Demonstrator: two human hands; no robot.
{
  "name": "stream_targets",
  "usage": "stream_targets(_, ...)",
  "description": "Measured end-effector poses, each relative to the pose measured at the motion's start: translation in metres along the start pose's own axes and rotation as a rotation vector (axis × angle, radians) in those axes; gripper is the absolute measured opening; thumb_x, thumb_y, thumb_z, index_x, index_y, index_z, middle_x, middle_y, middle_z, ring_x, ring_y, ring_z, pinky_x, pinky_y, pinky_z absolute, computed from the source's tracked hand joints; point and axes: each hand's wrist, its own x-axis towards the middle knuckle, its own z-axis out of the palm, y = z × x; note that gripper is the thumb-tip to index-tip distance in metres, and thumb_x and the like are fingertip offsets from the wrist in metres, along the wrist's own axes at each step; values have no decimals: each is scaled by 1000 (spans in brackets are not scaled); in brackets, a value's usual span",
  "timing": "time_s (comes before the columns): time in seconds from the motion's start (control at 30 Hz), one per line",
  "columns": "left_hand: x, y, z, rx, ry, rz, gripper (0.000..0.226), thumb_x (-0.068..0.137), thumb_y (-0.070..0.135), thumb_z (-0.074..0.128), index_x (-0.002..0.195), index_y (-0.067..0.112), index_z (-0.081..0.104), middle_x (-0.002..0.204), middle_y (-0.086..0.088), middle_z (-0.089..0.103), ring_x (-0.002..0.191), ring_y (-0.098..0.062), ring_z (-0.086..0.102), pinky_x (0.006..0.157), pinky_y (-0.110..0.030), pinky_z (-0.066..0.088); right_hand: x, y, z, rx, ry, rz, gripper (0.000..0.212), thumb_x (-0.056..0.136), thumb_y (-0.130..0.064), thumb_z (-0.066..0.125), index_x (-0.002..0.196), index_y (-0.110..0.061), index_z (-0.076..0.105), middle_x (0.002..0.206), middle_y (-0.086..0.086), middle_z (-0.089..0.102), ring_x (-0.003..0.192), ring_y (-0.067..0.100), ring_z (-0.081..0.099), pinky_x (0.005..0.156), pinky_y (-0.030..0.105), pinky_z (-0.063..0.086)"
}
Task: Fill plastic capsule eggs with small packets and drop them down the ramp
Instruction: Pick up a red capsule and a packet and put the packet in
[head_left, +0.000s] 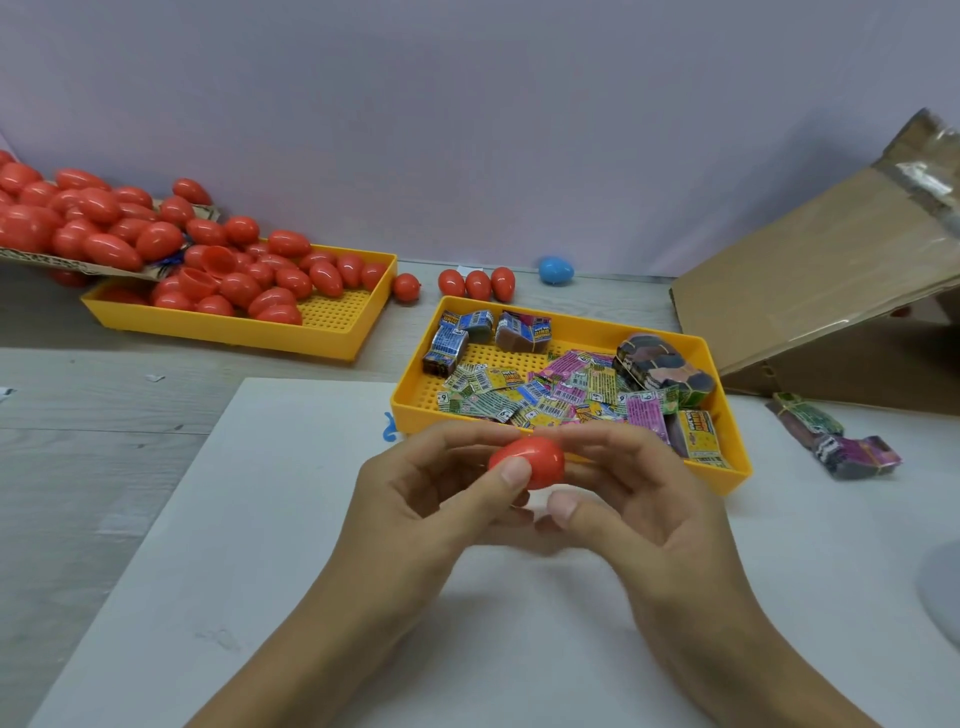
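In the head view, both hands held one red egg (527, 461) above the table (291, 519), left hand (431, 499) and right hand (639, 499) fingers curled round it. Judging by that, it was being snapped closed; next, the cardboard ramp (810, 280).

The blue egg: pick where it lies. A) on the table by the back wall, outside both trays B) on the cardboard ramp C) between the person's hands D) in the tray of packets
A: the blue egg sits on the table near the back wall, to the right of three loose red eggs, outside both the yellow packet tray and the yellow egg tray.
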Motion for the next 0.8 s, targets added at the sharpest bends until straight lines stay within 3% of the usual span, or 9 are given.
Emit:
stream_targets(0.17,1,-3,-2,36,-24,89,31,71,4,77,98,19,76,98,-9,76,93,-22,72,78,-29,58,0,-5,3,44,75,109,19,79,-30,68,93,-20,75,73,10,69,61,20,63,46,29,50)
stream_targets(0.27,0,-4,-1,50,-79,110,39,73,-2,73,106,20,74,106,-9,74,98,-22,72,79,-28,58,0,-6,5,9,53,93,18,79,-32,70,94,-24,75,71,15,71,52,20,62,42,28,48)
stream_targets(0.33,0,-3,-2,38,-79,93,45,75,-3,69,114,20,71,112,-8,72,99,-26,72,79,-34,60,0,-6,4,12,52,68,20,77,-26,73,97,-26,74,78,14,74,58,21,67,46,27,51)
stream_targets(0.4,1,-2,-2,-31,-37,18,42,73,9,73,113,23,72,108,-7,71,85,-29,73,73,-39,60,-1,-6,3,0,40,41,26,74,-19,77,99,-29,74,88,10,76,69,24,71,53,27,54)
stream_targets(0.47,2,2,0,-71,27,-62,39,67,33,74,104,22,75,91,-10,66,64,-27,66,64,-36,56,-1,-5,3,-30,32,9,30,73,-10,83,95,-29,75,91,6,76,77,21,72,57,27,56)
stream_targets(0.53,2,2,2,-1,45,-71,40,70,48,69,96,18,76,75,-11,58,58,-24,60,57,-37,53,-1,-3,4,-53,33,-19,30,72,-5,83,91,-26,75,91,4,76,80,15,71,60,26,56)
stream_targets(0.63,1,2,7,23,10,-48,23,83,39,70,90,18,76,70,-11,63,59,-25,62,54,-35,56,-2,-2,3,-47,-8,-33,22,73,-3,74,85,-21,74,103,0,76,91,15,73,67,24,56)
stream_targets(0.8,0,1,1,-14,14,-12,17,82,18,72,98,15,77,93,-17,75,82,-33,74,72,-43,62,-2,0,0,-9,16,2,22,75,-5,81,84,-20,68,107,3,76,104,20,71,74,28,59)
